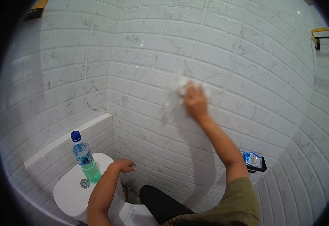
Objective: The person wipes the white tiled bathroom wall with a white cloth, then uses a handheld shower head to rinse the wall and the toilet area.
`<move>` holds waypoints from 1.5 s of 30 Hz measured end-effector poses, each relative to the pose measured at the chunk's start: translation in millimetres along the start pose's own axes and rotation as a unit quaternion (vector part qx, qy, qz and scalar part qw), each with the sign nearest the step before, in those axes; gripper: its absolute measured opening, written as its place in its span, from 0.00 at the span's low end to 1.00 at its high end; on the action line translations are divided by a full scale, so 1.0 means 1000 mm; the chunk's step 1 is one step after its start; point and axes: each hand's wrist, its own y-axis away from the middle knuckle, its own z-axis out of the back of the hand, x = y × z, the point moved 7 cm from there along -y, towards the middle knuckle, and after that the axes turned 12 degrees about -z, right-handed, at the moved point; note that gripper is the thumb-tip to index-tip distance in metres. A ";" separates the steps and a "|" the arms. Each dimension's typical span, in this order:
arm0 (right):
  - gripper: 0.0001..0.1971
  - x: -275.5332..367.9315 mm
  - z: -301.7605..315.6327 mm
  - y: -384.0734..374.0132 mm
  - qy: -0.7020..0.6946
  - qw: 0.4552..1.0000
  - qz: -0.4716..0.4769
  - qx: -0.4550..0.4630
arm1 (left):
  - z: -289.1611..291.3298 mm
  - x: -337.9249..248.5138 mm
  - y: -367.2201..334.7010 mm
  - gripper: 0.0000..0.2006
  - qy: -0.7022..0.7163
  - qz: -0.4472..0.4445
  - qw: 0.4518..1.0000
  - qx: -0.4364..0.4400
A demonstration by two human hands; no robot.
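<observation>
Currently, right grip [196, 101] snug over blurry white cloth [177, 90] at tiled wall [145, 37], left grip [124, 165] slack, empty.

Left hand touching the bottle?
Apart. The head view shows a strip of white tank lid between the left hand and the bottle.
</observation>
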 end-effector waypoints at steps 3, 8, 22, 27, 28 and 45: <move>0.17 -0.065 0.049 -0.039 0.096 0.982 -0.140 -0.085 | -0.006 0.005 0.001 0.28 0.001 0.012 1.000 0.017; 0.23 -0.039 0.032 -0.037 0.055 0.982 -0.154 -0.097 | -0.012 0.015 0.002 0.28 0.007 0.035 0.999 0.034; 0.31 0.016 -0.026 -0.079 -0.085 0.976 -0.108 -0.169 | -0.008 0.003 0.005 0.28 0.015 0.029 0.999 0.028; 0.33 0.048 -0.062 -0.089 -0.046 0.983 -0.157 -0.087 | -0.006 -0.002 0.010 0.27 0.012 0.054 0.998 0.038; 0.31 0.073 -0.073 -0.082 -0.064 0.988 -0.129 -0.055 | -0.008 0.002 0.011 0.27 0.012 0.060 0.998 0.031; 0.13 0.161 -0.134 -0.065 -0.170 0.980 -0.088 -0.047 | 0.000 -0.013 0.014 0.26 0.013 0.070 0.997 0.034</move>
